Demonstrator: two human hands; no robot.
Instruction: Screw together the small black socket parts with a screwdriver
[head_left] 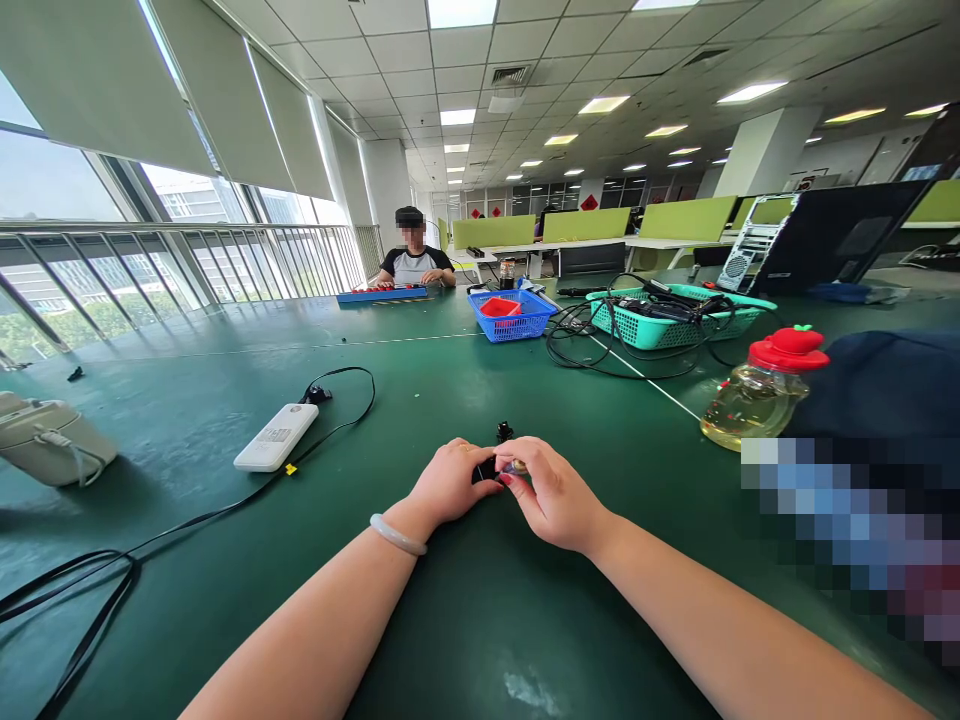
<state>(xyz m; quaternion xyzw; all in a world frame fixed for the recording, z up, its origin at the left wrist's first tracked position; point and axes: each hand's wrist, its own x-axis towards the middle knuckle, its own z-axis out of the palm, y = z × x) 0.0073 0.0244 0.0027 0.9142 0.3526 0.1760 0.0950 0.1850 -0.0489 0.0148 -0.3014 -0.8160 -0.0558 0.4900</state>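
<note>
My left hand (pixel 450 483), with a pale bangle on its wrist, pinches a small black block-like part (pixel 486 470) low over the green table (pixel 420 640). My right hand (pixel 555 497) meets it from the other side, its thumb and fingers closed around a small thing with a gold-coloured bit (pixel 519 466); the fingers hide most of it. Just beyond the fingertips a small black knobbed piece (pixel 505 432) shows. Whether it is joined to the black part cannot be made out.
Left lie a white power bank (pixel 277 437), black cable (pixel 187 522) and pale case (pixel 52 440). Ahead are a blue basket (pixel 517 325) and a green basket (pixel 652 335) of cables. Right stands a red-lidded bottle (pixel 757 400). A person (pixel 411 262) sits across, by a blue tray (pixel 382 295).
</note>
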